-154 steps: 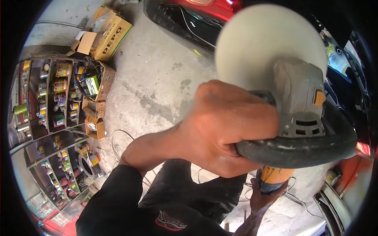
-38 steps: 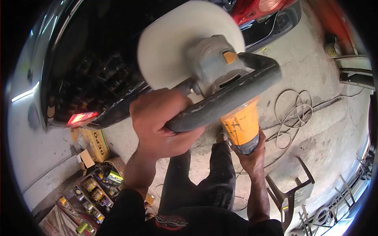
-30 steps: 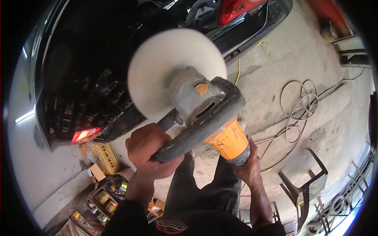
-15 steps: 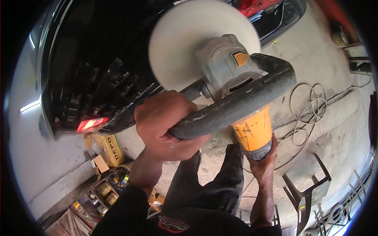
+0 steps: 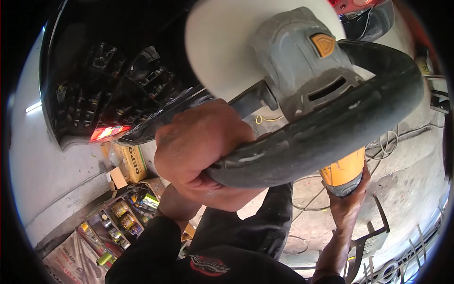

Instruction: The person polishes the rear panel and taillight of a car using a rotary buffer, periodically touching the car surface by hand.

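Closer to the camera and farther right than in the earlier frame, the rotary polisher (image 5: 307, 57) is now seen larger, with its white pad (image 5: 227, 45) partly cut off by the upper edge. At left, shelving with cans (image 5: 120, 215) and a DEPO carton (image 5: 134, 163) are set by the wall, at the floor's left edge. Above them, the black car panel (image 5: 123, 33) and its lit tail light (image 5: 109, 133) are seen. The pad is overlapped with the panel in view; whether the two are touching cannot be told.

By the left hand (image 5: 205, 151), the left end of the black loop handle (image 5: 321, 135) is firmly clamped, probably so that the head can be steered and steadied. The hands are kept apart: by the right hand (image 5: 347, 203), the orange-yellow motor housing (image 5: 344, 169) is held near its dark rear end, presumably so that weight and twist are shared. Farther right, a coiled cord (image 5: 388, 144) is laid on the concrete floor (image 5: 406, 184), and a chair (image 5: 373, 239) is placed toward its lower right corner.
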Action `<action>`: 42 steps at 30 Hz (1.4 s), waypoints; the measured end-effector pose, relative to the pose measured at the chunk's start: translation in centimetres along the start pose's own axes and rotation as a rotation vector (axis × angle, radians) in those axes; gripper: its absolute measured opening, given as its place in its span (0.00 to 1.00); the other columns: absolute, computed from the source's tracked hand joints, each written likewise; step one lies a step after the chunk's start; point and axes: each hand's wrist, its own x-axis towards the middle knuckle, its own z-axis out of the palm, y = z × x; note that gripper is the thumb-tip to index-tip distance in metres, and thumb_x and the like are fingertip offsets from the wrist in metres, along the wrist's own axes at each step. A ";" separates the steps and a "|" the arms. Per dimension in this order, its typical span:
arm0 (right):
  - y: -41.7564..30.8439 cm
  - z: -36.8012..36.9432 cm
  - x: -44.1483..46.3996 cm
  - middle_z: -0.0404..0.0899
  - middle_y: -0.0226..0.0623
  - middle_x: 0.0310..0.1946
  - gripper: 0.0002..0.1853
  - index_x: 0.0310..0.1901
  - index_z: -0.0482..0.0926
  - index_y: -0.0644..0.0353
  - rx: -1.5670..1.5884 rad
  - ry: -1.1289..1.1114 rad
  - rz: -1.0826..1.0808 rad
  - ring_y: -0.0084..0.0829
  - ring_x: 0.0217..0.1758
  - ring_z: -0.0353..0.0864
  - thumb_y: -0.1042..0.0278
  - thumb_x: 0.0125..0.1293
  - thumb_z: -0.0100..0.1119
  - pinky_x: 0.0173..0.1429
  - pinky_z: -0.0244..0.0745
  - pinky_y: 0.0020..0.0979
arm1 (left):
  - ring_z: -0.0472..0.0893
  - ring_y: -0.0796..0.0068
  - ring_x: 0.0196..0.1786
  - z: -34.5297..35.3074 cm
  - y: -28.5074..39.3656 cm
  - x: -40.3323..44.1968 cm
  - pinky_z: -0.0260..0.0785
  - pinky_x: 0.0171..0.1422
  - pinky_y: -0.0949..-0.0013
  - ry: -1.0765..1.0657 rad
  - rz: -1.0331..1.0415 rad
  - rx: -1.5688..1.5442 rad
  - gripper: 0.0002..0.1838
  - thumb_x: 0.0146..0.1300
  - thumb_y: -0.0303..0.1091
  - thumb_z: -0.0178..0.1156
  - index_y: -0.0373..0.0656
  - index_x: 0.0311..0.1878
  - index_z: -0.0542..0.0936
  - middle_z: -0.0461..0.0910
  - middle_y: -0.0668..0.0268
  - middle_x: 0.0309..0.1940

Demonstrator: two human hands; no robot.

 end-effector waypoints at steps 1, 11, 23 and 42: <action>0.0 -0.3 0.1 0.74 0.61 0.62 0.50 0.73 0.52 0.61 -0.004 -0.011 0.012 0.56 0.66 0.75 0.77 0.52 0.74 0.66 0.72 0.45 | 0.79 0.68 0.29 0.3 0.1 0.5 0.70 0.33 0.65 0.037 0.026 0.000 0.09 0.46 0.21 0.66 0.38 0.31 0.76 0.79 0.59 0.28; 2.8 1.2 -1.3 0.77 0.56 0.58 0.50 0.72 0.53 0.62 0.055 -0.083 0.018 0.49 0.61 0.79 0.77 0.50 0.76 0.65 0.72 0.42 | 0.78 0.67 0.27 -0.6 -0.8 -2.8 0.68 0.33 0.67 -0.096 -0.131 0.002 0.10 0.46 0.26 0.70 0.39 0.30 0.77 0.79 0.59 0.26; 2.1 0.6 2.0 0.77 0.58 0.58 0.50 0.72 0.54 0.63 0.051 0.003 -0.053 0.47 0.62 0.79 0.75 0.50 0.77 0.64 0.74 0.40 | 0.82 0.66 0.30 1.3 -2.0 -0.5 0.73 0.36 0.67 0.021 0.009 0.092 0.15 0.39 0.29 0.74 0.39 0.33 0.80 0.82 0.60 0.28; 1.7 2.8 -1.3 0.76 0.48 0.55 0.55 0.71 0.55 0.64 0.144 -0.062 0.096 0.40 0.57 0.78 0.72 0.44 0.83 0.63 0.73 0.39 | 0.63 0.70 0.12 0.0 -0.7 -0.5 0.50 0.17 0.68 -0.035 0.097 0.091 0.13 0.45 0.25 0.72 0.43 0.19 0.74 0.65 0.68 0.12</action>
